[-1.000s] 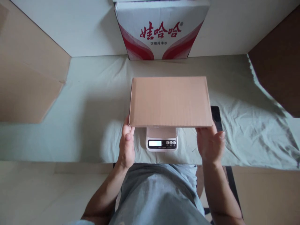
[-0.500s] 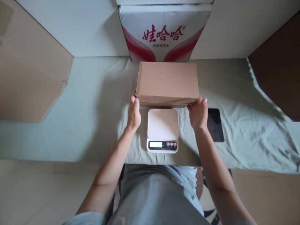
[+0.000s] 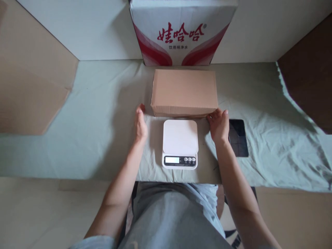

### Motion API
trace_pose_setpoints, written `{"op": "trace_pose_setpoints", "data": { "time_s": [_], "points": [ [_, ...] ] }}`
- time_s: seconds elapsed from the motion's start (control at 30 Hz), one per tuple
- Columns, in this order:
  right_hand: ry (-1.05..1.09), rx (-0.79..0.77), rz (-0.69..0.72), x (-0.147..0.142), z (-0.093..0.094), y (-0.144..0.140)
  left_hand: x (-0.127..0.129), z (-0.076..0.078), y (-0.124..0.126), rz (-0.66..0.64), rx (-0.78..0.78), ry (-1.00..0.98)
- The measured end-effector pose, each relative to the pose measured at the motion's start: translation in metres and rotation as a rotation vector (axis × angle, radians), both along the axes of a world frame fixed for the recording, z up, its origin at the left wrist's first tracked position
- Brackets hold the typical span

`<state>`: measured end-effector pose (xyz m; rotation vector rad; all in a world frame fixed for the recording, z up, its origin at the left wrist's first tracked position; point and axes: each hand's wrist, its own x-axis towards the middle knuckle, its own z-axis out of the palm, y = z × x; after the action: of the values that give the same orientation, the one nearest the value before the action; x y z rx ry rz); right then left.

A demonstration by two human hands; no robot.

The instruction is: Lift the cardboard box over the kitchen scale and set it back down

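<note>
A plain brown cardboard box [image 3: 184, 91] lies on the pale green cloth [image 3: 98, 124] just beyond a white kitchen scale [image 3: 180, 143]. The scale's platform is bare and its small display faces me. My left hand [image 3: 140, 124] hovers open a little left of the box's near corner, apart from it. My right hand [image 3: 220, 125] sits at the box's near right corner, fingers spread; whether its fingertips touch the box I cannot tell. Neither hand holds anything.
A white and red printed carton [image 3: 183, 33] stands behind the brown box against the wall. A dark phone [image 3: 238, 137] lies on the cloth right of my right hand. Cardboard panels flank the table at left [image 3: 31, 86] and right [image 3: 308, 86].
I carried the brown box from above the scale away from me and set it down behind the scale. My left hand has let go and drawn left; my right hand eased off.
</note>
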<state>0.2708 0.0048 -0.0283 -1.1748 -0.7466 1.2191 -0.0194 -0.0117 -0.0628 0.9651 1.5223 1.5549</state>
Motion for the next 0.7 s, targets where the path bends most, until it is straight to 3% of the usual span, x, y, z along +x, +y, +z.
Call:
{"op": "trace_pose_setpoints", "data": {
  "time_s": [0.17, 0.33, 0.5, 0.57, 0.7],
  "points": [
    [-0.01, 0.032, 0.0, -0.002, -0.001, 0.0, -0.001, 0.0, 0.001, -0.017, -0.012, -0.027],
    [-0.052, 0.139, 0.118, -0.012, 0.008, -0.002, 0.014, 0.015, 0.0, -0.171, 0.019, -0.016],
    [-0.074, 0.157, 0.152, -0.015, 0.035, -0.016, 0.03, 0.051, -0.019, -0.26, 0.061, -0.008],
    [-0.066, 0.188, 0.15, -0.013, 0.049, -0.03, 0.033, 0.07, -0.035, -0.292, 0.167, -0.001],
    [-0.044, 0.237, 0.152, -0.009, 0.069, -0.067, 0.036, 0.098, -0.073, -0.283, 0.194, -0.06]
  ]
}}
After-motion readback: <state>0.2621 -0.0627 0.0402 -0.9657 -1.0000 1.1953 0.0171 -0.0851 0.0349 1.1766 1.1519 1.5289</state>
